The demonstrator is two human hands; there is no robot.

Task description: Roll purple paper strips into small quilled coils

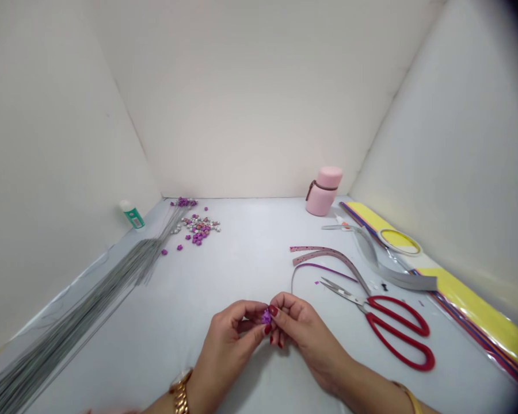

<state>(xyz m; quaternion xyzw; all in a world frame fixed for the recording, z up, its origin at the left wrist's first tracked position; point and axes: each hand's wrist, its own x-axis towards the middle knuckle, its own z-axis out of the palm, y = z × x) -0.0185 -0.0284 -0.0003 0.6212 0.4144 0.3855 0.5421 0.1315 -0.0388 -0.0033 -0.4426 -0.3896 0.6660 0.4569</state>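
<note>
Dark red polish (pixel 273 311) is coating the nails (pixel 267 329) of the left hand (pixel 235 336) and right hand (pixel 301 328). A gold-coloured band (pixel 181 400) of chunky links, with a round, pale-faced piece (pixel 181 379), is circling the left wrist (pixel 198 386); a smooth, yellow-gold bangle (pixel 409 397) is ringing the right forearm (pixel 366 378).

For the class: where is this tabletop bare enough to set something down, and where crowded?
Bare: the middle of the tabletop, between the small stars and the patterned strips; also between the left hand and the wires. Crowded: the right side, with those strips, scissors, a tape roll and yellow sheets; and far left, with stars and wires.
</note>
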